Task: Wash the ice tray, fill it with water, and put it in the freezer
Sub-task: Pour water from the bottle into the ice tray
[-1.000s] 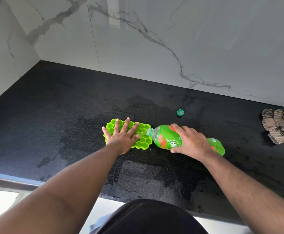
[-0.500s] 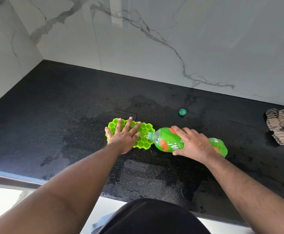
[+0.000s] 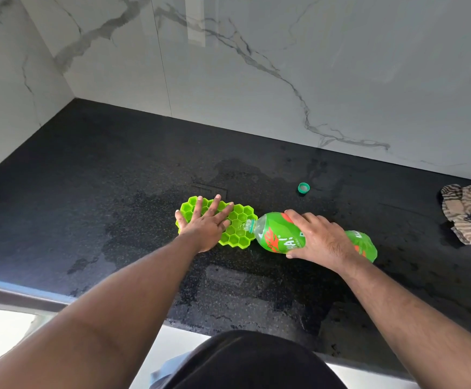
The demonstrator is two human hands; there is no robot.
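Note:
A bright green honeycomb ice tray (image 3: 238,223) lies flat on the black speckled counter (image 3: 116,169). My left hand (image 3: 203,226) presses flat on the tray's left half, fingers spread. My right hand (image 3: 317,238) grips a green plastic bottle (image 3: 273,234) lying nearly on its side. The bottle's open mouth sits over the tray's right edge, and water runs from it into the cells. The bottle's base sticks out to the right of my hand.
A small green bottle cap (image 3: 303,188) lies behind the bottle. A striped cloth (image 3: 469,213) is crumpled at the right edge. Wet patches spread on the counter around the tray. Marble walls close off the back and left; the counter's front edge is near my body.
The bottle has tipped slightly further and its mouth now reaches over the tray's right cells, with water visible there. My left hand stays pressed on the tray.

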